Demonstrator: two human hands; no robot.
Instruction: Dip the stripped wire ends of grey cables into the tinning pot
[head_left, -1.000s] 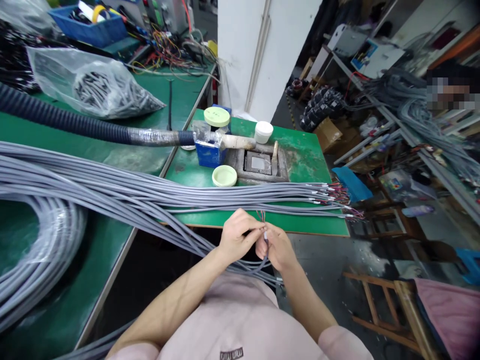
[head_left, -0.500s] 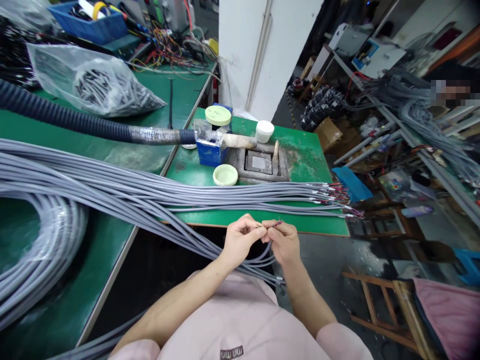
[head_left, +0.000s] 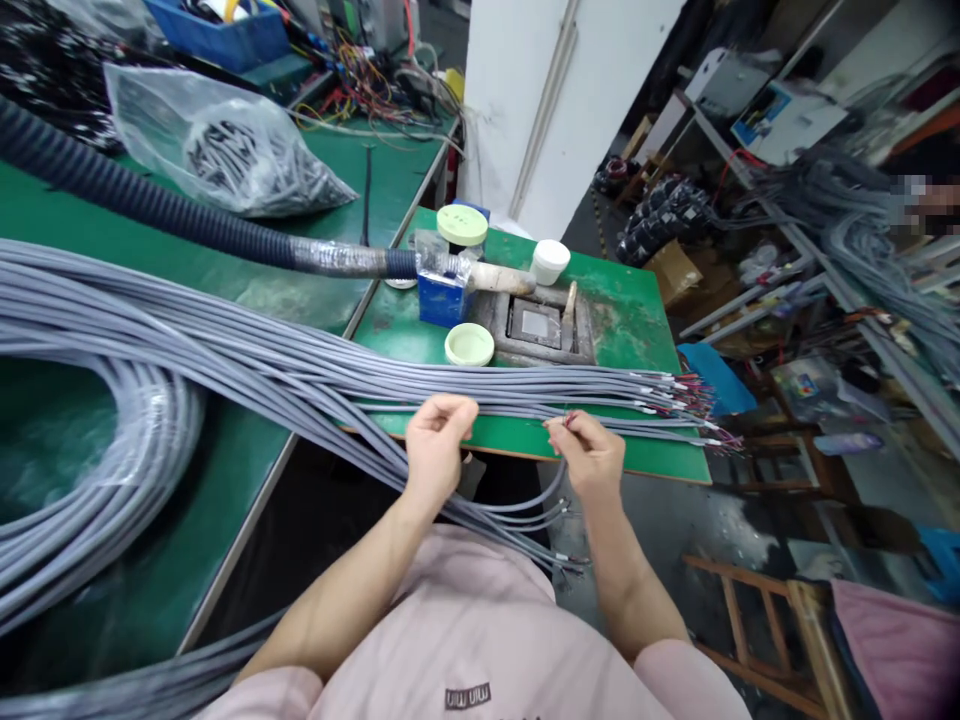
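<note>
My right hand point(head_left: 591, 455) pinches the thin coloured wires point(head_left: 570, 420) at the stripped end of a grey cable point(head_left: 553, 487), whose sheath curves down below the fingers. My left hand point(head_left: 439, 442) is apart from it on the left, closed with thumb against curled fingers; anything inside is hidden. Behind both hands, a bundle of grey cables point(head_left: 450, 381) crosses the green bench point(head_left: 630, 325), its stripped ends point(head_left: 694, 395) fanning out at the right. Other loose cable ends point(head_left: 574, 563) hang below my right hand, near my body.
A soldering pot point(head_left: 538, 322) sits on the bench. Around it are a pale green lid point(head_left: 469, 345), a white tub point(head_left: 550, 262) and a blue box point(head_left: 444, 300) with a black hose point(head_left: 225, 225). A cable coil point(head_left: 142, 440) lies left; a wooden stool point(head_left: 750, 610) stands right.
My hands have drawn apart: the left moved left and up, away from the wires, while the right moved slightly right and up with the cable. The view shifted a little.
</note>
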